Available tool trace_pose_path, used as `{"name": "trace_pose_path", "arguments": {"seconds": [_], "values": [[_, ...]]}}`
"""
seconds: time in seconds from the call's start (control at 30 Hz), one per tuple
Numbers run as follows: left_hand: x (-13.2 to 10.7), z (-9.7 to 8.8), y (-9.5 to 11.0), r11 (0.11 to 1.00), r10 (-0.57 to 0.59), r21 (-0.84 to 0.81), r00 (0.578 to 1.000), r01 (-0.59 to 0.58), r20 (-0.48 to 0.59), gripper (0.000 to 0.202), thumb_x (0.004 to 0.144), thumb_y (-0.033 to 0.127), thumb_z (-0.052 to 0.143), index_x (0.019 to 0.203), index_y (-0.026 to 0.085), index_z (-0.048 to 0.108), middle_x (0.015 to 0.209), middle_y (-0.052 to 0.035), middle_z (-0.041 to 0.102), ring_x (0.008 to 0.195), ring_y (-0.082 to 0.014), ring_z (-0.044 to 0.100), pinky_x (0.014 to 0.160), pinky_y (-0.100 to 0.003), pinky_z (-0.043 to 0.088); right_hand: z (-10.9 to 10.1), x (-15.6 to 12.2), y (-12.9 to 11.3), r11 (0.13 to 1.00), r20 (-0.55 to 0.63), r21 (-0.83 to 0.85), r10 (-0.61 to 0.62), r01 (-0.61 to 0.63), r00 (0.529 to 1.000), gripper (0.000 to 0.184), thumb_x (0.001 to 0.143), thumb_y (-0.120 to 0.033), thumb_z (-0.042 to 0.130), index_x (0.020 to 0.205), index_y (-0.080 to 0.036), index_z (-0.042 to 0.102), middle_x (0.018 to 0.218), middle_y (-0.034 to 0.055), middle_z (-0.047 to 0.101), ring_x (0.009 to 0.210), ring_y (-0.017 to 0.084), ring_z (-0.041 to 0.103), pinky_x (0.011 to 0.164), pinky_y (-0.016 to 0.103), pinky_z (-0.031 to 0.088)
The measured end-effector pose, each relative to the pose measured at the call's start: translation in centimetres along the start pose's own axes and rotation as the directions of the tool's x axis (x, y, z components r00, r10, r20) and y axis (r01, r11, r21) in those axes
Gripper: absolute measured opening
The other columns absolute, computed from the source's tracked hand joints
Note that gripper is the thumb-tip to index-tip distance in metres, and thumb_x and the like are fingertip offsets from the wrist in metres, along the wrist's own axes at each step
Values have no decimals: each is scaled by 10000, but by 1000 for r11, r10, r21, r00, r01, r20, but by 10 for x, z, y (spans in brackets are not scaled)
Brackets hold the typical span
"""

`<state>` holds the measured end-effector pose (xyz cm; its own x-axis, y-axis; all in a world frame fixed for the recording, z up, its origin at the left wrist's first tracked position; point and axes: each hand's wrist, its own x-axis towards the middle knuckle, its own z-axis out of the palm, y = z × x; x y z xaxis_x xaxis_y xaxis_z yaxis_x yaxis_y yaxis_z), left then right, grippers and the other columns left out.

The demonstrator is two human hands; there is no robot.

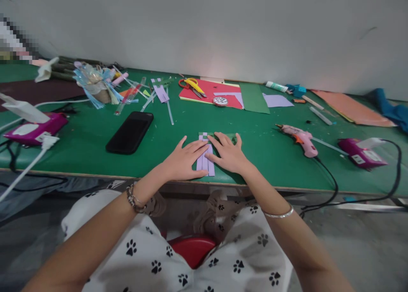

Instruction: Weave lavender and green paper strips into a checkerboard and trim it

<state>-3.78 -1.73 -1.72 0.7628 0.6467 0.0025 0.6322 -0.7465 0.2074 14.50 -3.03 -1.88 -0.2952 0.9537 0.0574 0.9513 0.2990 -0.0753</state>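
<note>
A piece of purple paper cut into strips (208, 166) lies flat near the table's front edge. At its far end a green paper strip (232, 135) runs crosswise, and purple and green squares alternate there. My left hand (186, 158) rests on the left side of the purple strips, fingers stretched out. From the right, my right hand (228, 154) lies over the green strip and the purple strips with its fingers spread. Part of the paper is hidden under both hands.
To the left lie a black phone (130, 132) and a purple power strip (36, 128). Yellow-handled scissors (194, 88) rest on red paper (223, 88) at the back. On the right are a pink glue gun (299, 140), its cord, and another purple power strip (361, 153).
</note>
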Motion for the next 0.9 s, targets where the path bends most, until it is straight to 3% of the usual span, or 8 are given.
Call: {"name": "trace_pose_path", "arguments": {"seconds": [0.7,0.8,0.9], "values": [[-1,2,1,1000,-5,24,1000,5,-1,727,816,581,379,1387,139,296,1471,-110,265,1350,-254,228,1110,-484,4,-2,-2,0,999,1,53,10,-10,1000,634,866,-572,227,1384,-220,326,1441,115,337,1324,260,286,1051,589,60],[0,-2,-2,998,-13,-54,1000,13,2,753,833,631,286,1408,147,242,1484,-102,232,1361,-247,197,1112,-475,27,-3,-2,1,997,2,68,21,-21,1000,646,863,-561,249,1398,-202,294,1441,111,337,1329,254,277,1055,583,57],[4,-8,-6,983,-108,-154,994,102,-31,678,892,569,120,1430,158,160,1496,-79,199,1374,-215,160,1111,-459,88,-2,-2,-1,999,-5,31,17,-17,1000,663,849,-577,270,1393,-199,309,1452,107,317,1346,265,238,1055,582,50]]}}
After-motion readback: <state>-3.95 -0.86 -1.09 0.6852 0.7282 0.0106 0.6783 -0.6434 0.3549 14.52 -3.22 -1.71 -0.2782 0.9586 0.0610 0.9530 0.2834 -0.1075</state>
